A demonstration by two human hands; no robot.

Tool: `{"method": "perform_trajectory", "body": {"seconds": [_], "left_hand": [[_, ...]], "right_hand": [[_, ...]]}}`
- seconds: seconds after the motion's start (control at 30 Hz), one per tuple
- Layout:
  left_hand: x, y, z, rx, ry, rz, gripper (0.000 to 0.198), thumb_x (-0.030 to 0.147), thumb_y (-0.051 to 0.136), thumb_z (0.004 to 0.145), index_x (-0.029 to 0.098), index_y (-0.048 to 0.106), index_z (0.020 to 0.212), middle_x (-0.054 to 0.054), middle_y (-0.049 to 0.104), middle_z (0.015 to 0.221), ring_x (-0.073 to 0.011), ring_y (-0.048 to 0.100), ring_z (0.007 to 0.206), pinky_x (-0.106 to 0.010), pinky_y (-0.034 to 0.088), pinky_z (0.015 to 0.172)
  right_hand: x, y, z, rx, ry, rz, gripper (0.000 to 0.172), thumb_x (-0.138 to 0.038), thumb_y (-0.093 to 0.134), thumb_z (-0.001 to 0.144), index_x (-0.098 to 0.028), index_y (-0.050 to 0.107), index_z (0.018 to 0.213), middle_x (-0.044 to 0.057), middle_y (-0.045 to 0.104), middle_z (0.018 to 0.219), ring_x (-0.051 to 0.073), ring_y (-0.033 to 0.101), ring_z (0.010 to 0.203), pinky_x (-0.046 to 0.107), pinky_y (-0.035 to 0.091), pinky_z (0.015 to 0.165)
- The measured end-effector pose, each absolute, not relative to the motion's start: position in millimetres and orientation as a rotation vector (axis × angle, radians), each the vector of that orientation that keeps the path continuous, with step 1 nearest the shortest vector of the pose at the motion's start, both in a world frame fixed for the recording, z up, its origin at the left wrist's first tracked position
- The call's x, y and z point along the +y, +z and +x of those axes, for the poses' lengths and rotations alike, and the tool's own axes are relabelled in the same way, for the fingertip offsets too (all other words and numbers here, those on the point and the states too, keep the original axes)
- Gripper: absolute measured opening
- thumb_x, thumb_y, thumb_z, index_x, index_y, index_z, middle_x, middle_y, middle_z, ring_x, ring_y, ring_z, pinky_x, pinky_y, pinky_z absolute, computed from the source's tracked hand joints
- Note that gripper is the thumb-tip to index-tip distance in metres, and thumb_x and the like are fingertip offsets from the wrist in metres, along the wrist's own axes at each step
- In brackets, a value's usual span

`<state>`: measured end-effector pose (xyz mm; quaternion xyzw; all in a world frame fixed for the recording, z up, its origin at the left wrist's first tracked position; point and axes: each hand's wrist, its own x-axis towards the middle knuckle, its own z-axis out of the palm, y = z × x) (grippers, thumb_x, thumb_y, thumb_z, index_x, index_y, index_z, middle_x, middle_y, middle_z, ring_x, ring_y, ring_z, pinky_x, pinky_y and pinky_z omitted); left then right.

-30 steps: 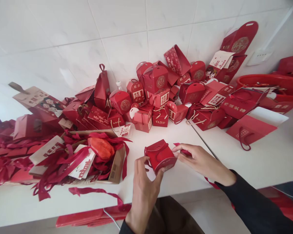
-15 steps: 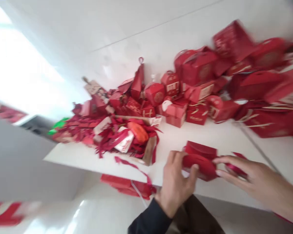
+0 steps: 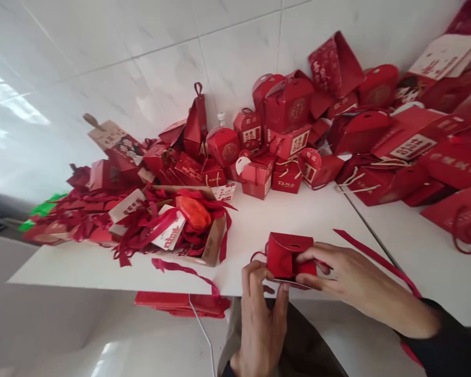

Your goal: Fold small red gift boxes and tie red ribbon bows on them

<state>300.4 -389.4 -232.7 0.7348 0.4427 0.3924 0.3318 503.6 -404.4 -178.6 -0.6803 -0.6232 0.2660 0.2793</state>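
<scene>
A small red gift box (image 3: 280, 256) stands near the table's front edge, its top flaps partly apart and a thin cord loop at its left. My left hand (image 3: 261, 309) grips the box's near left side between thumb and fingers. On the other side, my right hand (image 3: 337, 272) pinches the box's right flaps, its fingertips partly inside the opening. A dark red ribbon (image 3: 371, 256) lies on the table beyond my right hand and runs past the wrist. What is inside the box cannot be seen.
Finished-looking red boxes (image 3: 290, 104) and bags are piled along the tiled wall. Left of my hands sits a cardboard tray (image 3: 214, 243) heaped with red ribbons and an orange-red packet (image 3: 194, 212). A loose ribbon (image 3: 188, 271) hangs over the front edge. Red folded material (image 3: 176, 303) lies below the tabletop.
The box's flaps stand further apart, and my right fingers have moved onto its opening. The ribbon near my right hand now lies stretched along the table. My view has shifted to the right.
</scene>
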Motion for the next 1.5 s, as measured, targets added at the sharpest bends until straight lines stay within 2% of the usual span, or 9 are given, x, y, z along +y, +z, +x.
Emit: {"method": "perform_trajectory", "body": {"seconds": [0.2, 0.37, 0.5, 0.57, 0.67, 0.93, 1.1, 1.27, 1.5], "left_hand": [[-393, -238, 307, 1.181, 1.141, 1.951, 0.015, 0.017, 0.054, 0.099, 0.026, 0.055, 0.112, -0.008, 0.058, 0.118, -0.0182, 0.063, 0.105, -0.03, 0.056, 0.082], [-388, -241, 313, 1.238, 1.284, 1.924, 0.007, 0.019, 0.059, 0.097, 0.024, 0.056, 0.101, -0.005, 0.058, 0.103, -0.0165, 0.062, 0.09, -0.027, 0.054, 0.073], [-387, -228, 314, 1.185, 1.265, 1.998, 0.01, 0.02, 0.062, 0.095, 0.023, 0.056, 0.103, -0.003, 0.056, 0.096, -0.0159, 0.059, 0.084, -0.028, 0.052, 0.075], [-378, -218, 311, 1.153, 1.293, 2.04, 0.019, 0.021, 0.058, 0.097, 0.022, 0.055, 0.115, -0.006, 0.057, 0.107, -0.0179, 0.059, 0.098, -0.031, 0.051, 0.086], [-353, -206, 307, 1.137, 1.285, 2.11, 0.026, 0.021, 0.054, 0.099, 0.022, 0.055, 0.124, -0.01, 0.055, 0.129, -0.0217, 0.053, 0.125, -0.036, 0.045, 0.105], [-337, -218, 307, 1.029, 1.059, 2.094, 0.02, 0.021, 0.055, 0.098, 0.021, 0.062, 0.117, -0.008, 0.058, 0.118, -0.019, 0.061, 0.109, -0.033, 0.052, 0.094], [-345, -216, 305, 1.053, 1.057, 2.064, 0.02, 0.019, 0.055, 0.097, 0.022, 0.062, 0.115, -0.007, 0.057, 0.112, -0.0189, 0.061, 0.104, -0.032, 0.053, 0.088], [-347, -212, 306, 1.075, 1.052, 2.041, 0.022, 0.02, 0.054, 0.098, 0.023, 0.058, 0.12, -0.006, 0.058, 0.105, -0.018, 0.06, 0.092, -0.032, 0.054, 0.082], [-353, -198, 309, 0.981, 1.111, 2.318, 0.033, 0.014, 0.056, 0.095, 0.026, 0.059, 0.126, -0.01, 0.048, 0.135, -0.0239, 0.05, 0.124, -0.04, 0.05, 0.101]], "right_hand": [[-404, -162, 498, -1.919, 0.773, -1.8, 0.017, -0.021, 0.057, 0.093, -0.026, 0.072, 0.086, -0.001, 0.067, 0.079, 0.017, 0.057, 0.065, 0.027, 0.041, 0.06], [-416, -167, 522, -1.54, 0.678, -1.978, 0.018, -0.038, 0.055, 0.092, -0.025, 0.062, 0.082, -0.003, 0.057, 0.065, 0.017, 0.052, 0.056, 0.027, 0.041, 0.055], [-432, -182, 539, -1.16, 0.447, -2.164, 0.038, -0.052, 0.046, 0.096, -0.024, 0.06, 0.116, -0.004, 0.056, 0.061, 0.017, 0.046, 0.043, 0.03, 0.042, 0.049], [-439, -185, 534, -1.078, 0.439, -2.144, 0.049, -0.051, 0.042, 0.099, -0.023, 0.048, 0.138, -0.003, 0.057, 0.064, 0.019, 0.052, 0.046, 0.032, 0.046, 0.052], [-445, -183, 515, -1.091, 0.568, -1.97, 0.051, -0.053, 0.04, 0.103, -0.025, 0.039, 0.146, 0.001, 0.065, 0.079, 0.02, 0.061, 0.062, 0.032, 0.051, 0.063], [-434, -178, 483, -1.054, 1.048, -1.688, 0.036, -0.059, 0.049, 0.103, -0.024, 0.057, 0.108, 0.002, 0.069, 0.089, 0.014, 0.051, 0.064, 0.028, 0.045, 0.063], [-430, -172, 487, -0.987, 1.091, -1.682, 0.034, -0.057, 0.057, 0.099, -0.023, 0.062, 0.099, -0.006, 0.046, 0.064, 0.012, 0.036, 0.055, 0.025, 0.033, 0.052], [-427, -169, 487, -0.892, 1.165, -1.656, 0.036, -0.056, 0.057, 0.098, -0.022, 0.064, 0.089, -0.008, 0.03, 0.059, 0.011, 0.026, 0.051, 0.024, 0.025, 0.045], [-427, -171, 487, -0.889, 1.135, -1.722, 0.034, -0.05, 0.055, 0.098, -0.021, 0.066, 0.085, -0.008, 0.029, 0.057, 0.011, 0.025, 0.049, 0.023, 0.024, 0.042]]}}
